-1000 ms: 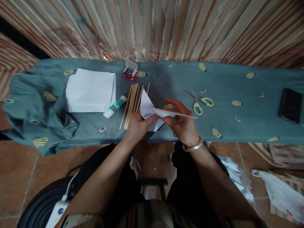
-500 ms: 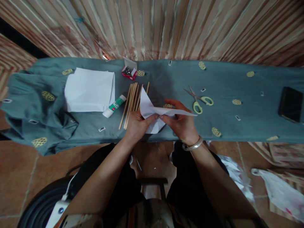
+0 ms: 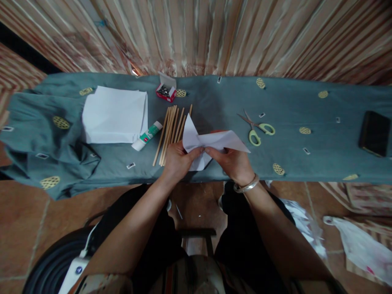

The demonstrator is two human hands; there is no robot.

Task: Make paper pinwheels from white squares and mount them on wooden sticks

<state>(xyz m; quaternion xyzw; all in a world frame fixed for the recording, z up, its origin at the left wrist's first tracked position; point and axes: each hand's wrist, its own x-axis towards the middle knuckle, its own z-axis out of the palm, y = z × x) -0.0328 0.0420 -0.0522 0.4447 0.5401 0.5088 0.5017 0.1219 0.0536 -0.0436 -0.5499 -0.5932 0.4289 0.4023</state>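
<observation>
Between my two hands is a white paper pinwheel point(image 3: 214, 139), its corners folded in and its blades standing out to the sides and upward. My left hand point(image 3: 179, 160) grips its left part, thumb pressed near the centre. From the right, my right hand point(image 3: 234, 163) pinches it, thumb also close to the middle and the other fingers hidden behind the paper. Just left of the pinwheel lie several thin wooden sticks point(image 3: 168, 132). A glue stick point(image 3: 147, 136) rests beside them.
White paper sheets point(image 3: 114, 116) are stacked at the left. An open red box of metal pins point(image 3: 166, 90) stands at the back. Scissors with green handles point(image 3: 255, 128) lie right of my hands, and a black phone-like object point(image 3: 375, 133) sits at the far right of the cloth-covered table point(image 3: 333, 139).
The pinwheel's right blade has tilted so more of its face shows. Both thumbs stay pressed near its centre, and my right hand's fingers have gone further behind the paper.
</observation>
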